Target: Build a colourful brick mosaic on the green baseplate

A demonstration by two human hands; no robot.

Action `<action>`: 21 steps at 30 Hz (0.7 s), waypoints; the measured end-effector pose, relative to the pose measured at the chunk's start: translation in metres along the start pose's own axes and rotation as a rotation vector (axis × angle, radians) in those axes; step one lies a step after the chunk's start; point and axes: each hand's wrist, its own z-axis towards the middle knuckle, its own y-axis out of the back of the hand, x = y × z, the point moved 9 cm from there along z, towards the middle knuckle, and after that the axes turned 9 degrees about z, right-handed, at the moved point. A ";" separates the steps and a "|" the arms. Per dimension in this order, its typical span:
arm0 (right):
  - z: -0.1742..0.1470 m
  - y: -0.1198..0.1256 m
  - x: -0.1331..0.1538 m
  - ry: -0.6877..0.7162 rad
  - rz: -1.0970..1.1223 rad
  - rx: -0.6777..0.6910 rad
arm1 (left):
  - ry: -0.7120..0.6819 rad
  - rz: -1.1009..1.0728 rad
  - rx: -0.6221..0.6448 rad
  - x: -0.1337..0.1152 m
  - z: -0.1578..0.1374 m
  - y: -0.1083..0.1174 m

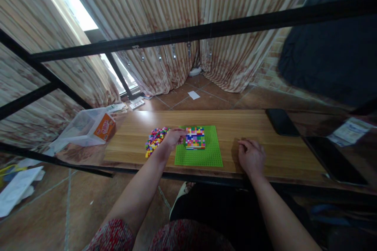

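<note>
My left hand (173, 137) reaches to the left side of a block of many-coloured toy bricks (194, 141). Its fingers are pressed together at the block's upper left; whatever they pinch is too small or hidden to make out. The brick block stands on a green studded baseplate (213, 153). Left of that hand lies a heap of loose coloured bricks (153, 141), partly behind the wrist. My right hand (251, 156) rests on the wooden table to the right of the baseplate, fingers curled in, with nothing seen in them.
A clear plastic bin (81, 125) with an orange label stands at the table's left end. On the right lie a black phone (282, 122) and a larger dark flat device (335, 160). A black metal bar (176, 35) crosses beyond the wooden table (235, 119).
</note>
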 end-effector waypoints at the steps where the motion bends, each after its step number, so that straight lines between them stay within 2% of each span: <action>1: 0.000 0.000 0.000 0.001 0.000 -0.003 | 0.002 0.003 0.003 0.000 0.000 0.000; 21: -0.001 0.002 0.003 -0.017 -0.005 0.002 | -0.049 0.064 -0.062 -0.008 0.012 -0.001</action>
